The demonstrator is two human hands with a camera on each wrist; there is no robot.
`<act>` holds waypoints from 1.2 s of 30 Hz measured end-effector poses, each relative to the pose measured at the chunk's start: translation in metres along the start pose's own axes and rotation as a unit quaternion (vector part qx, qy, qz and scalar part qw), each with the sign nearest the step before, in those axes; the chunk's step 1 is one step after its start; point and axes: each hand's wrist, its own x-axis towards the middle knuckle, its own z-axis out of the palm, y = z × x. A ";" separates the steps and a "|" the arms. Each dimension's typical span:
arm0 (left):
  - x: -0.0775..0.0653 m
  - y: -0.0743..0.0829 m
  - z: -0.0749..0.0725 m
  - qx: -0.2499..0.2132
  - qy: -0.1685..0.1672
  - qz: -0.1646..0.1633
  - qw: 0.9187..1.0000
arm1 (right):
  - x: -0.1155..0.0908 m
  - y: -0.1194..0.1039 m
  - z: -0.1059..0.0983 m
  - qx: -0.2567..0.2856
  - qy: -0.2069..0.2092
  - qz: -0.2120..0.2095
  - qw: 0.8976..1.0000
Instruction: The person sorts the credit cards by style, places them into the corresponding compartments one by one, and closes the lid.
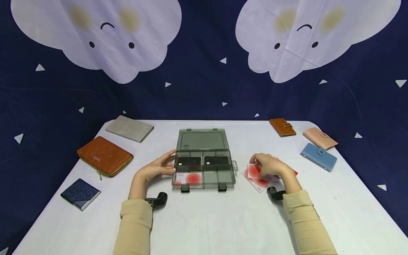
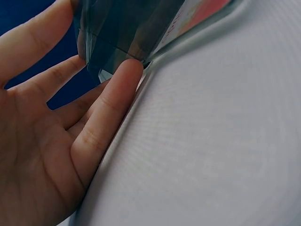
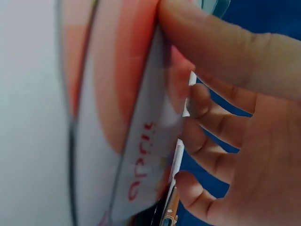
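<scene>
A translucent grey-green compartment box (image 1: pixel 208 177) stands in the middle of the table, its lid (image 1: pixel 202 139) raised at the back. Black cards (image 1: pixel 188 163) lie in two upper compartments; a white card with a red circle (image 1: pixel 193 178) lies in the front-left one. My left hand (image 1: pixel 158 167) rests against the box's left side, and its fairly straight fingers (image 2: pixel 106 101) touch the wall. Right of the box, my right hand (image 1: pixel 269 164) pinches a red-and-white card (image 3: pixel 146 155), thumb on its face. More such cards (image 1: pixel 259 184) are spread beneath that hand, partly hidden.
On the left are a grey wallet (image 1: pixel 129 128), a brown zip wallet (image 1: pixel 103 154) and a dark blue card holder (image 1: pixel 80 193). Brown (image 1: pixel 282 126), pink (image 1: pixel 318 137) and blue (image 1: pixel 318 156) snap wallets lie at the right. A dark curtain (image 1: pixel 204 88) hangs behind the table.
</scene>
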 end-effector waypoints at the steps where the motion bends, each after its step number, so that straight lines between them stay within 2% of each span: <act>1: 0.000 0.000 0.000 -0.001 -0.001 0.000 1.000 | 0.001 0.001 0.001 -0.001 0.001 -0.002 1.000; 6: -0.001 -0.001 0.000 -0.002 0.000 -0.002 1.000 | 0.003 0.004 0.001 -0.011 0.020 -0.027 0.999; 8: -0.001 -0.002 0.000 -0.001 0.002 -0.002 1.000 | 0.004 0.004 0.001 0.014 0.028 -0.049 0.998; 12: 0.000 -0.002 0.000 0.000 0.000 -0.003 1.000 | 0.005 0.001 0.000 0.099 0.021 -0.082 0.991; 15: 0.001 -0.001 0.000 0.003 -0.001 -0.001 1.000 | 0.005 -0.001 -0.002 0.146 0.026 -0.086 0.985; 18: 0.002 -0.001 -0.001 0.005 -0.001 -0.002 1.000 | 0.003 -0.006 -0.005 0.167 0.056 -0.087 0.981; 22: 0.001 -0.001 -0.001 0.006 -0.001 -0.002 1.000 | -0.001 -0.019 -0.010 0.176 0.121 -0.071 0.974; 27: 0.000 -0.001 -0.001 0.007 0.003 -0.003 1.000 | -0.003 -0.041 -0.012 0.183 0.201 -0.055 0.961; 30: 0.000 -0.001 -0.001 0.006 0.003 -0.004 1.000 | -0.003 -0.055 -0.010 0.185 0.223 -0.063 0.955; 34: 0.000 -0.001 -0.001 0.006 -0.001 -0.002 1.000 | -0.005 -0.077 -0.005 0.192 0.228 -0.091 0.950; 36: 0.000 -0.001 -0.001 0.005 -0.001 -0.001 1.000 | -0.005 -0.087 -0.001 0.213 0.228 -0.103 0.945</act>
